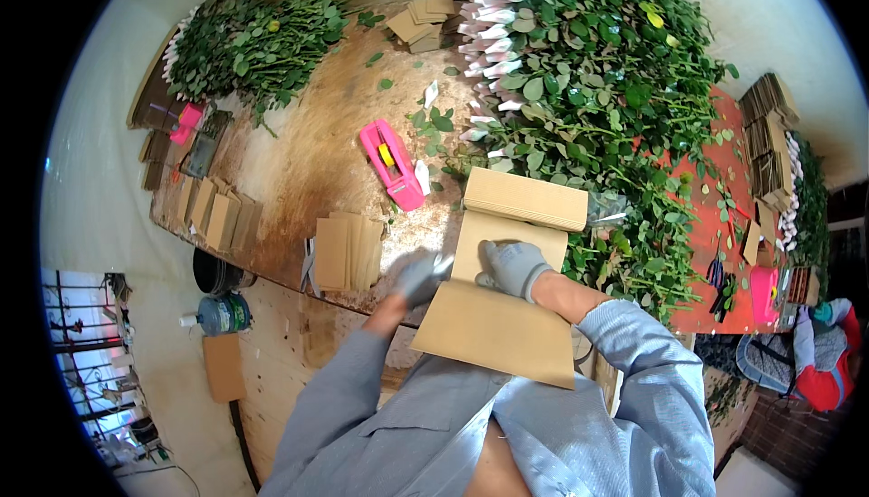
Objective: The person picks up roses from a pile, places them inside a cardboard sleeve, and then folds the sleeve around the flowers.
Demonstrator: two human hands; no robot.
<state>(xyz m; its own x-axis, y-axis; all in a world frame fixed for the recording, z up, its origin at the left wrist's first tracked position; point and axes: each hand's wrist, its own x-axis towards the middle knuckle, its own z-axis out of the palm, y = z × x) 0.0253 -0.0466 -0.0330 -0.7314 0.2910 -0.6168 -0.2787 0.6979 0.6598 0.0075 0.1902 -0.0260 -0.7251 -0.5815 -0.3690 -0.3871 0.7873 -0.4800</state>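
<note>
My right hand (514, 267), in a grey glove, presses with curled fingers on a brown cardboard sheet (512, 242). The sheet's near flap (499, 334) reaches over the table edge towards my body. Across its far end lies a thick stack of corrugated cardboard (526, 198). Just left of the sheet is my left hand (422, 278), also gloved and blurred by motion. Something pale shows at its fingertips; whether it is held is unclear. Farther off, a pink tape dispenser (392, 164) with a yellow core has a white-sleeved flower bud (422, 176) beside it.
Leafy rose stems with white-sleeved buds (597, 69) are heaped at right, another heap (258, 42) at far left. Cardboard pieces (346, 252) stand near the front edge. A red table (709, 225) holds scissors (715, 271). At far right sits a person's red-and-grey sleeve (825, 375).
</note>
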